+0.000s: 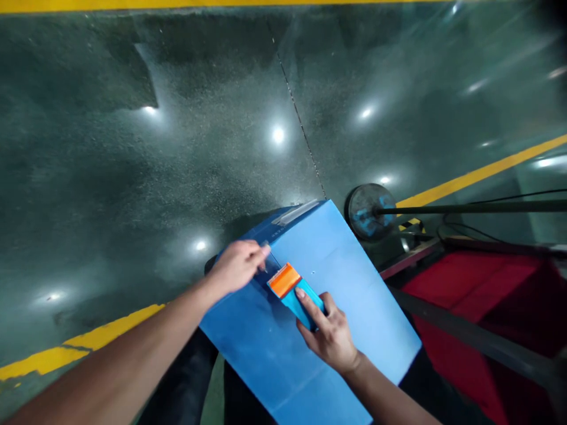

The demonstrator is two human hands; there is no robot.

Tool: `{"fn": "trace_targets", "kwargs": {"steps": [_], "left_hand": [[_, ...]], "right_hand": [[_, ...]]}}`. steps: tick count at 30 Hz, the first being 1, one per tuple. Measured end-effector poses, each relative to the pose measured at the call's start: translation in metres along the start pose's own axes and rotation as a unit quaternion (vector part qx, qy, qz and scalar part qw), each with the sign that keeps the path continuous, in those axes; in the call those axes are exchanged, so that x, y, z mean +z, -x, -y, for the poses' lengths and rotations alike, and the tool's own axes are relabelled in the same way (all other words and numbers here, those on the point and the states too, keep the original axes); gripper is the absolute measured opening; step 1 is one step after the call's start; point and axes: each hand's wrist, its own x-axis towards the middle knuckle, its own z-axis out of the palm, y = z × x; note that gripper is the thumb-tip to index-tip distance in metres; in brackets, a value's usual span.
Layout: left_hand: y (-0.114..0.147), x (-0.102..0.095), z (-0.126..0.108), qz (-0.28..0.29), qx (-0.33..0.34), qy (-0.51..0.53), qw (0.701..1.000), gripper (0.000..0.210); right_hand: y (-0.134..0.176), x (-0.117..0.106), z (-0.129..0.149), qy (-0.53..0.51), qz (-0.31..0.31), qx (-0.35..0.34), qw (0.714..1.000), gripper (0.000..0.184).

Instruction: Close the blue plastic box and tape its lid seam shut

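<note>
- Right hand [330, 336] grips the blue handle of a squeegee [292, 290], forefinger along its back; keep the orange edge flat on the panel and press evenly, I'd judge
- Left hand [238, 265] pinches closed on a film edge [267, 255] just beside the blade; hold it taut
- Blue panel [345, 283] is smooth, slanted over the glossy green floor [133, 147], near a red cart [469, 307]

Glossy green floor [133, 147] with yellow lines [478, 174] (lamp glare), red cart [478, 295], round wheel [365, 211]
</note>
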Motion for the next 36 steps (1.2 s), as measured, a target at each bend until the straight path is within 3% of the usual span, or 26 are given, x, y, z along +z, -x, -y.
{"fn": "trace_targets", "kwargs": {"steps": [4,8,12,16,18,21,24,28,31,34,36], "left_hand": [[-0.025,-0.058,0.016,-0.058,0.001,-0.096,0.994,0.037],[-0.053,-0.073,0.029,-0.067,0.009,-0.144,0.987,0.034],[-0.078,-0.054,0.048,-0.045,-0.014,-0.153,0.987,0.031],[-0.095,-0.010,0.079,-0.005,-0.061,-0.133,0.989,0.027],[-0.098,0.013,0.094,0.000,-0.101,-0.120,0.988,0.029],[-0.096,0.034,0.106,-0.036,-0.199,-0.112,0.973,0.039],[-0.092,0.041,0.100,-0.079,-0.250,-0.098,0.960,0.047],[-0.107,0.054,0.085,-0.052,-0.191,-0.051,0.979,0.051],[-0.130,0.059,0.083,-0.051,-0.203,-0.039,0.977,0.051],[-0.134,0.052,0.081,-0.114,-0.225,-0.044,0.967,0.055],[-0.117,0.042,0.072,-0.124,-0.209,-0.025,0.970,0.048]], "right_hand": [[-0.014,-0.015,0.013,0.029,0.032,0.022,0.999,0.070],[-0.038,-0.018,0.026,0.072,0.065,0.072,0.993,0.071],[-0.055,-0.015,0.037,0.133,0.130,0.121,0.975,0.077],[-0.057,-0.012,0.039,0.153,0.156,0.131,0.967,0.082],[-0.054,-0.011,0.037,0.144,0.157,0.125,0.969,0.084],[-0.050,-0.009,0.032,0.134,0.149,0.117,0.973,0.085],[-0.047,-0.007,0.028,0.129,0.140,0.109,0.976,0.083],[-0.042,-0.003,0.024,0.125,0.128,0.090,0.980,0.084],[-0.037,0.000,0.019,0.123,0.134,0.083,0.980,0.083],[-0.039,0.000,0.018,0.119,0.149,0.088,0.978,0.083],[-0.047,0.000,0.020,0.117,0.157,0.093,0.976,0.085]]}}
